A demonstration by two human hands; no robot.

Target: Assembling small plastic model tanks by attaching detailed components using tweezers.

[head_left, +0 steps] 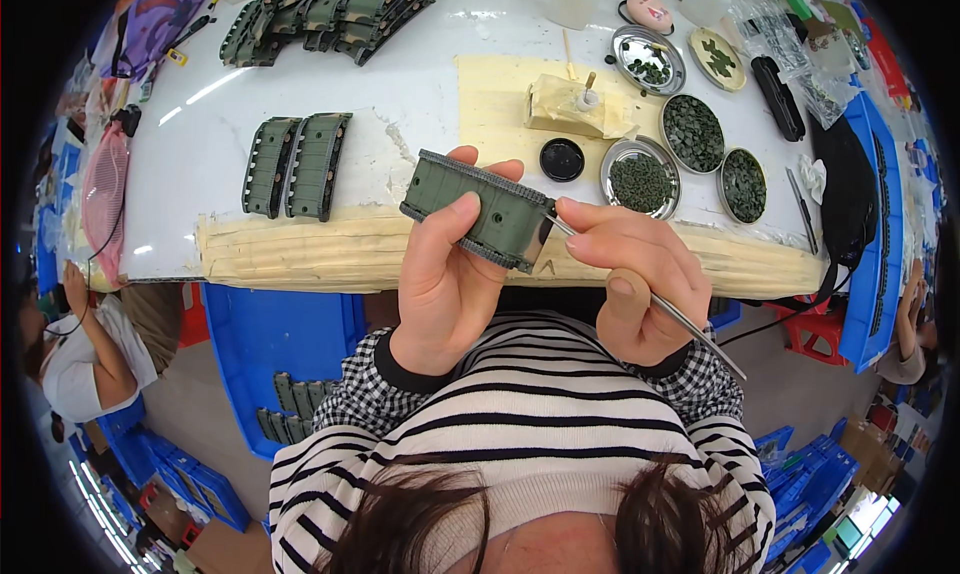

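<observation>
Two hands meet above the table's [400, 104] padded edge: the left hand [450, 279] clasps a green track-shaped model part [480, 206], the right hand [630, 279] pinches a thin metal tool [690, 329] against its end. Two similar parts [297, 166] lie finished-looking nearby, a heap [330, 14] beyond; dishes of small green pieces [665, 149] remain well stocked, suggesting work midway.

Left hand [450, 284] grips a green ribbed plastic track-shaped part [478, 210] over the white table [400, 94], right hand [630, 279] touching a thin metal rod [660, 309] to its end.
</observation>
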